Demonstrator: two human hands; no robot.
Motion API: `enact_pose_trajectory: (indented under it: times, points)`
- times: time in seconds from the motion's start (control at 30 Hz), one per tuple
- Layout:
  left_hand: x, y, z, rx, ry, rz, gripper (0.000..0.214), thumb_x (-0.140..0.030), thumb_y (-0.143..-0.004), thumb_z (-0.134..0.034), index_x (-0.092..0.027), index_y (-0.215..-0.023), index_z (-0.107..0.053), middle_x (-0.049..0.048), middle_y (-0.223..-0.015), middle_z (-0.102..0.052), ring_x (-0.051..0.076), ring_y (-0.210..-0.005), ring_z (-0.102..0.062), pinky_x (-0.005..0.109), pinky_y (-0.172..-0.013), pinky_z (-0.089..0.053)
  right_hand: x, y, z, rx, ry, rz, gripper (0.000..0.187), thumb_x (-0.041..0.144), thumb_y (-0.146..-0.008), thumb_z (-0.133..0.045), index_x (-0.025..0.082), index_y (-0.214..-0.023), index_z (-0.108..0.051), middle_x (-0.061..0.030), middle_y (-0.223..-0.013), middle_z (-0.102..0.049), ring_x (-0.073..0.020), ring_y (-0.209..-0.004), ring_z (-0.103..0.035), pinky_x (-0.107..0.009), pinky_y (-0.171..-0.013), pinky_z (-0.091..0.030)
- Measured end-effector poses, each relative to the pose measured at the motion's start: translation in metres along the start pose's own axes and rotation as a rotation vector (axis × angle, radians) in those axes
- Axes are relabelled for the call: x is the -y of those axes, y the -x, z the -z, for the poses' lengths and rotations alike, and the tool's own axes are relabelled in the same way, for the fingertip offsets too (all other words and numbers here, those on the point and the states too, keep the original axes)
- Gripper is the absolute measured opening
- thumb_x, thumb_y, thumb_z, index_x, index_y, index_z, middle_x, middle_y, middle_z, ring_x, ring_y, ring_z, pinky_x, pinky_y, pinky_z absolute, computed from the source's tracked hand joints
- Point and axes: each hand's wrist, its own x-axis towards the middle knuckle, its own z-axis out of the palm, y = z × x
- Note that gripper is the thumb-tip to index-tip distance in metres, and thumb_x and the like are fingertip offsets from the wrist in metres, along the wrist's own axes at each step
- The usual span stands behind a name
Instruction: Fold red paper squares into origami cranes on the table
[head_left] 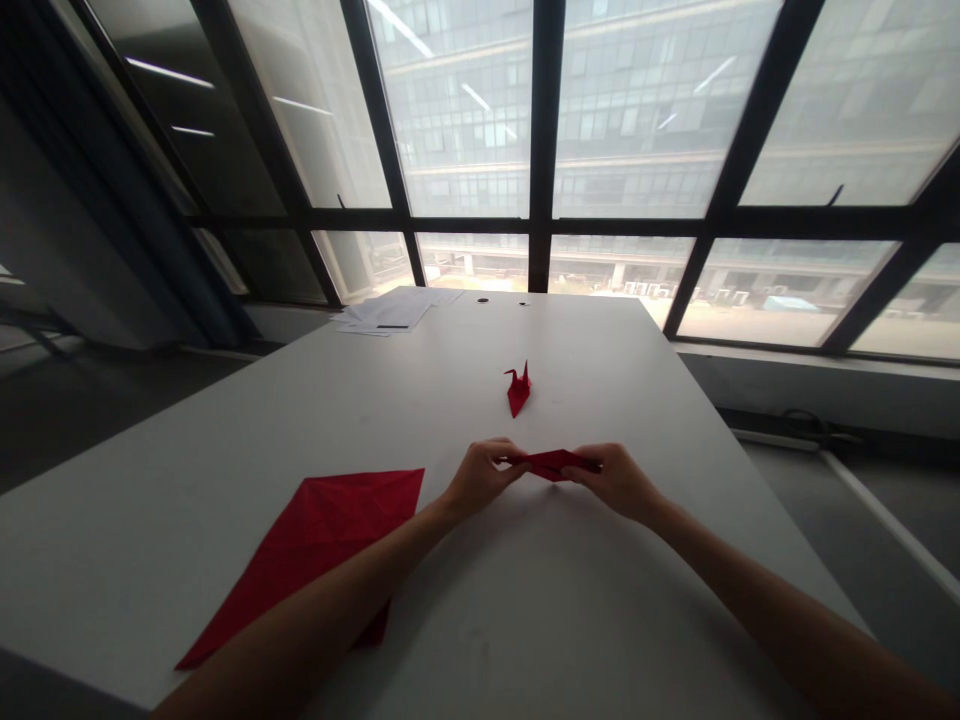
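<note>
Just below the frame's centre, the left hand (484, 474) and right hand (613, 480) pinch opposite ends of a small folded red paper piece (553, 463), seemingly steadying it, with a creased red paper sheet (322, 525) lower left on the white bench (637, 380).

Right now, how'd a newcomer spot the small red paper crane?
On the long white table, look just beyond the left hand and right hand. The small red paper crane sits there unheld, two thin points rising, unlike the large red paper sheet.
</note>
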Motion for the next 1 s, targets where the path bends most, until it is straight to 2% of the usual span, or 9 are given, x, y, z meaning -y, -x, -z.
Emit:
enact_pose_trajectory:
  times: [0.17,0.3,0.63,0.87,1.0]
  points:
    - [0.000,0.003,0.000,-0.100,-0.204,-0.177,0.010,-0.025,-0.089,-0.066,-0.021,-0.088,-0.076,0.0053,-0.085,-0.072,0.018,-0.080,-0.065,0.032,-0.077,-0.050,-0.001,0.003,-0.006,-0.125,0.253,0.240,0.028,0.041,-0.096,-0.055,0.023,-0.101,-0.077,-0.0062,-0.087,-0.076,-0.0193,-0.076,-0.066,-0.031,-0.075,-0.048]
    - [0.004,0.003,0.000,-0.090,-0.398,-0.254,0.009,-0.021,-0.089,-0.065,-0.024,-0.086,-0.074,0.0025,-0.087,-0.073,0.018,-0.084,-0.064,0.033,-0.082,-0.046,-0.004,0.004,-0.009,-0.092,0.436,0.383,0.029,0.039,-0.100,-0.050,0.025,-0.111,-0.073,-0.0074,-0.097,-0.077,-0.0193,-0.085,-0.068,-0.032,-0.082,-0.045]
    - [0.007,0.003,-0.001,0.004,-0.543,-0.324,0.014,-0.025,-0.094,-0.061,-0.024,-0.087,-0.073,0.0026,-0.090,-0.073,0.018,-0.089,-0.064,0.034,-0.086,-0.043,-0.005,0.006,-0.019,-0.054,0.631,0.434,0.027,0.025,-0.099,-0.051,0.026,-0.119,-0.068,-0.0069,-0.107,-0.074,-0.0201,-0.094,-0.064,-0.033,-0.086,-0.044]
    - [0.005,0.002,-0.004,0.050,-0.571,-0.364,0.018,-0.027,-0.097,-0.057,-0.024,-0.089,-0.073,0.0027,-0.091,-0.072,0.018,-0.093,-0.063,0.034,-0.090,-0.041,-0.003,0.006,-0.024,-0.072,0.730,0.386,0.025,0.019,-0.100,-0.048,0.023,-0.110,-0.070,-0.0071,-0.102,-0.073,-0.0218,-0.092,-0.061,-0.034,-0.084,-0.042]
    - [0.006,0.001,-0.007,0.106,-0.638,-0.369,0.015,-0.024,-0.096,-0.059,-0.024,-0.088,-0.072,0.0018,-0.090,-0.072,0.018,-0.093,-0.062,0.035,-0.093,-0.040,-0.003,0.005,-0.024,-0.021,0.729,0.346,0.026,0.016,-0.097,-0.050,0.024,-0.110,-0.070,-0.0071,-0.105,-0.072,-0.0226,-0.097,-0.060,-0.036,-0.086,-0.043]
